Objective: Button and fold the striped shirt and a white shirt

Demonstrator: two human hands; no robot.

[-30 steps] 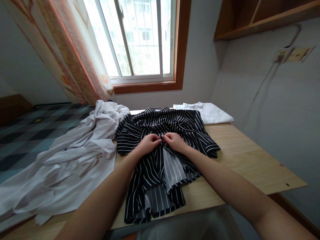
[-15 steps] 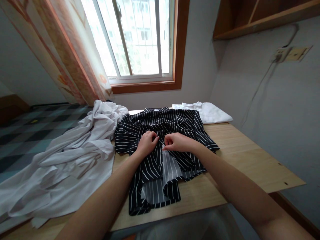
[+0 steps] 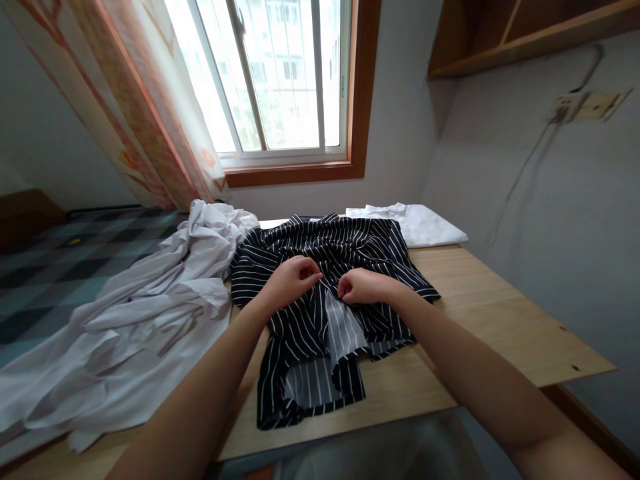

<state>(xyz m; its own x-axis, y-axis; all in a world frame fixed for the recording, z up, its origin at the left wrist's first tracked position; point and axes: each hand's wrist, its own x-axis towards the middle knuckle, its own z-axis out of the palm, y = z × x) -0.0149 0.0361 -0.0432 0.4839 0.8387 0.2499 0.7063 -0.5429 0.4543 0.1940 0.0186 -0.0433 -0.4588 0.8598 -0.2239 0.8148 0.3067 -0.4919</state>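
Lying across the pale wooden tabletop (image 3: 505, 313), the black short-sleeved shirt with thin white stripes (image 3: 300, 337) spreads in front of me, its collar toward the brown-framed window (image 3: 367, 100). My left hand (image 3: 293, 280) is over the middle of its front, thumb and forefinger drawn close together at the tips. My right hand (image 3: 367, 287) is just beside it, fingers folded toward the palm at the top of the front opening; a narrow gap separates the two. Whether either one pinches cloth, I cannot tell.

Below my hands the front parts into a wedge of greyish inner fabric (image 3: 345, 330). The lower hem is uneven and stops just short of the tabletop's near edge, so little wood lies between it and me. To the right I have more room: past the right sleeve's hem, wood runs on to a pointed corner well apart from the shirt. On the left I am hemmed in by a crumpled heap of white cloth (image 3: 165, 320), spread close along the shirt's side. Behind the right shoulder, a flat folded white cloth (image 3: 425, 227) takes up the far edge.
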